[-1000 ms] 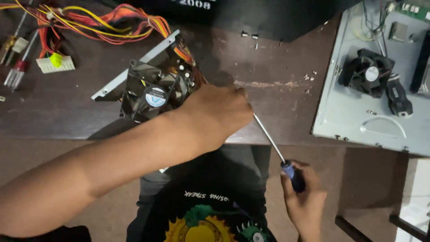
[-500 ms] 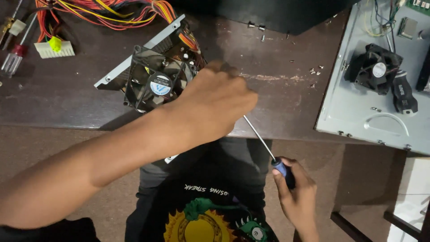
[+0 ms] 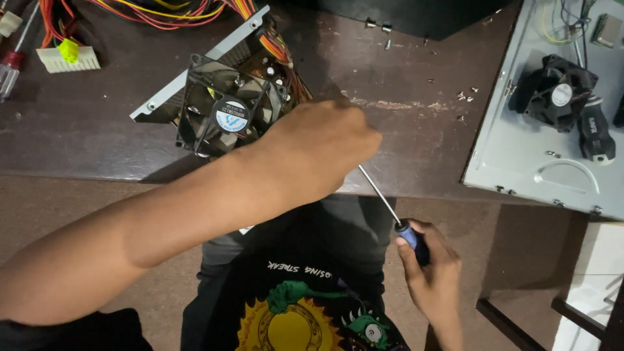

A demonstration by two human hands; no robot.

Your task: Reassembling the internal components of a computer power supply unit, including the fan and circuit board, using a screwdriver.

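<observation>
An opened power supply unit (image 3: 195,91) with a black cooling fan (image 3: 231,114) lies tilted on the dark table (image 3: 403,130). My left hand (image 3: 318,149) reaches across and grips the unit's near right side, hiding that part. My right hand (image 3: 432,273) sits below the table edge, closed on the blue-and-black handle of a long screwdriver (image 3: 383,198). The steel shaft runs up and left toward the unit, and its tip is hidden behind my left hand.
Red, yellow and orange wires (image 3: 162,13) with a white connector (image 3: 68,58) lie at the top left, beside another screwdriver (image 3: 10,68). Loose screws (image 3: 465,97) are scattered on the table. A grey metal panel (image 3: 526,156) at the right carries a second black fan (image 3: 559,91).
The view has drifted a little, so the unit and my hands sit slightly lower and further right. Both hands keep their grips and the screwdriver stays angled toward the unit.
</observation>
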